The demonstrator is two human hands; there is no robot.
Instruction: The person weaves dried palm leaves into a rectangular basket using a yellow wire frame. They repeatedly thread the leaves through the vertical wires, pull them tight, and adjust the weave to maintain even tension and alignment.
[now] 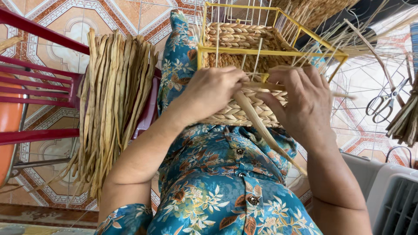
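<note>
Your left hand and right hand both pinch the dried reed strand against the half-woven basket on its yellow wire frame. A bundle of dried reeds hangs at nine o'clock; scissors lie at three o'clock.

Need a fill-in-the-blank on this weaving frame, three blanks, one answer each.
1. The wire frame around the woven basket is painted ____.
2. Metal ____ lie on the tiled floor at the right edge.
3. The bundle of dried strips hangs over a ____ chair.

Missing words: yellow; scissors; red
</note>
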